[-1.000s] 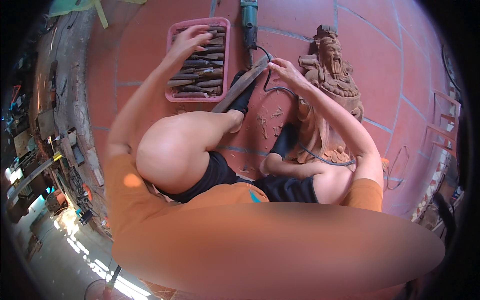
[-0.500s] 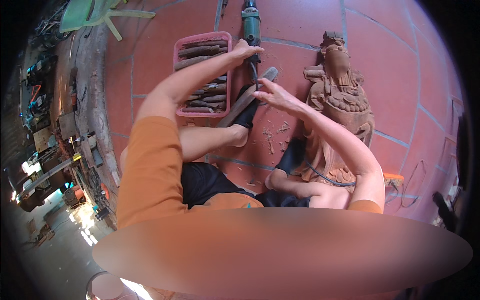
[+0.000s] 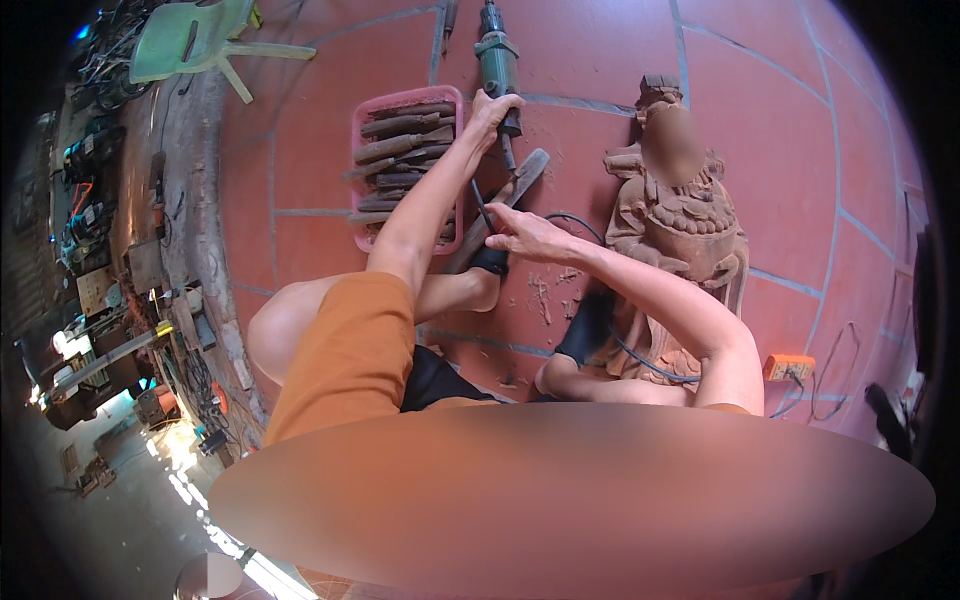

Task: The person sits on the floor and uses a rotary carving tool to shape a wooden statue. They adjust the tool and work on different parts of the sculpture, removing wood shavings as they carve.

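Observation:
My left hand (image 3: 493, 113) is closed around the rear body of a green die grinder (image 3: 497, 65). The tool's metal chuck points away from me and its rear end faces me. From that end a black cord (image 3: 479, 200) runs down to my right hand (image 3: 532, 236), whose thumb and fingers pinch it. Beneath the cord, a wooden bar (image 3: 528, 172) lies slantwise beside my foot. To the right, a carved wooden figure (image 3: 690, 215) lies on its back, its head at the far end.
A pink basket (image 3: 357, 125) full of wood-handled chisels (image 3: 388, 147) stands left of the grinder. Wood shavings (image 3: 541, 298) litter the red tiles. An orange power strip (image 3: 788, 367) lies near right. A green plastic chair (image 3: 190, 40) stands far left, near cluttered tools.
My left hand has gone from spread fingers over the grinder to a grip around it. The grinder has tilted slightly. My right hand has drawn back toward me with the cord.

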Motion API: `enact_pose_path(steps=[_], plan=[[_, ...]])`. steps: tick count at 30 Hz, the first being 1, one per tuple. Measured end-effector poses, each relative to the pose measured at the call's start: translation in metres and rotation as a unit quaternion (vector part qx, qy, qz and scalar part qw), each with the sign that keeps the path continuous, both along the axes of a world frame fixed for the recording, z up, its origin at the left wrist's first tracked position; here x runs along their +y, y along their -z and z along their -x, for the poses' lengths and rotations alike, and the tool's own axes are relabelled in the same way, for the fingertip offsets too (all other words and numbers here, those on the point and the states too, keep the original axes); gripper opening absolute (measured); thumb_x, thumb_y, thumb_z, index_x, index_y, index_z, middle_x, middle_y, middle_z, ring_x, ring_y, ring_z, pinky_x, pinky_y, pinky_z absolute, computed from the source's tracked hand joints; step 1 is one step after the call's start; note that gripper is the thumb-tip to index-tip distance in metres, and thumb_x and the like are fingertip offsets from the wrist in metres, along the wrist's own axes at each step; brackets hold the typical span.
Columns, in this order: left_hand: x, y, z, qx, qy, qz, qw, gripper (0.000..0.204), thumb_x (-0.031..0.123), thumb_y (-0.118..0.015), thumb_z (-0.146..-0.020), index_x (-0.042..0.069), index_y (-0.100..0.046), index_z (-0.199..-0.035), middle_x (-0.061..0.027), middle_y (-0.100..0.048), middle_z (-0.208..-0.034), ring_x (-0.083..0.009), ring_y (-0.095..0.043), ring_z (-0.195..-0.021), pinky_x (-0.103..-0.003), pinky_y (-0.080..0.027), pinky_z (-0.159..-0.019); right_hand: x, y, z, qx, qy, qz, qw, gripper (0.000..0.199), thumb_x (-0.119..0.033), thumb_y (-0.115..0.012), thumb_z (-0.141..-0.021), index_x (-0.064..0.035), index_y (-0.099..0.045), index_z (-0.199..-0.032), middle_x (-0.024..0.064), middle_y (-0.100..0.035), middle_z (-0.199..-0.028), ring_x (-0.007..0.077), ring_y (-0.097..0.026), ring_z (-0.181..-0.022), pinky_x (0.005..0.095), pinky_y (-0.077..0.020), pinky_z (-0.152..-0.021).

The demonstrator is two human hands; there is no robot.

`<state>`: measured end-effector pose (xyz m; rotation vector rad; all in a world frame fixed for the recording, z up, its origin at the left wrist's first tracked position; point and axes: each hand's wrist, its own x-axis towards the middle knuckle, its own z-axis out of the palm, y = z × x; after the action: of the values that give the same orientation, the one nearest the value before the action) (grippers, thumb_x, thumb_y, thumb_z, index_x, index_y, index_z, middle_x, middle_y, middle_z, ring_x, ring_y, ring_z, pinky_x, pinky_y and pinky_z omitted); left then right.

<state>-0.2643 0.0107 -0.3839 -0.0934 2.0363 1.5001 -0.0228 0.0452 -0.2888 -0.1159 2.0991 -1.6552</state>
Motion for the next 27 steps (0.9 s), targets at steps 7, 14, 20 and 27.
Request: enact_pose_path(steps=[7, 14, 20, 27], plan=[[0.000, -0.031, -0.019, -0.079, -0.057, -0.209, 0.973, 0.033, 0.012, -0.079, -0.078, 0.000, -0.062, -0.103, -0.0083, -0.065, -0.080, -0.0199, -0.065, -0.060, -0.034, -0.058, -0.056, -0.002, 0.005, -0.010, 0.019, -0.015, -0.028, 0.999, 0.057, -0.031, -0.065, -0.095, -0.0035, -0.044, -0.140, 0.0258, -0.068, -0.117, 0.0438, -0.063, -0.113, 0.0508, -0.0507, -0.093], [-0.017, -0.096, -0.064, -0.173, -0.001, -0.385, 0.907, 0.047, 0.020, -0.073, -0.086, -0.006, -0.057, -0.122, -0.0171, -0.068, -0.096, -0.0253, -0.072, -0.080, -0.036, -0.062, -0.068, -0.009, 0.005, -0.034, 0.065, -0.107, -0.098, 0.987, 0.035, -0.035, -0.060, -0.097, -0.0070, -0.060, -0.118, 0.0251, -0.070, -0.095, 0.0454, -0.067, -0.094, 0.0537, -0.0535, -0.078], [-0.035, -0.174, -0.125, -0.254, 0.047, -0.575, 0.776, 0.065, 0.024, -0.068, -0.088, -0.007, -0.038, -0.138, -0.0209, -0.053, -0.112, -0.0287, -0.059, -0.095, -0.038, -0.058, -0.082, -0.005, -0.001, -0.050, 0.097, -0.174, -0.204, 0.958, 0.033, -0.037, -0.061, -0.096, -0.0059, -0.064, -0.108, 0.0241, -0.070, -0.091, 0.0438, -0.069, -0.093, 0.0552, -0.0534, -0.077], [-0.056, -0.247, -0.173, -0.215, 0.167, -0.682, 0.679, 0.088, 0.031, -0.071, -0.087, -0.004, -0.023, -0.153, -0.0136, -0.049, -0.103, -0.0216, -0.053, -0.085, -0.030, -0.052, -0.068, 0.060, -0.012, -0.027, 0.162, 0.013, -0.385, 0.908, 0.019, -0.026, -0.058, -0.096, -0.0133, -0.069, -0.103, 0.0171, -0.073, -0.093, 0.0354, -0.072, -0.088, 0.0501, -0.0579, -0.073]])
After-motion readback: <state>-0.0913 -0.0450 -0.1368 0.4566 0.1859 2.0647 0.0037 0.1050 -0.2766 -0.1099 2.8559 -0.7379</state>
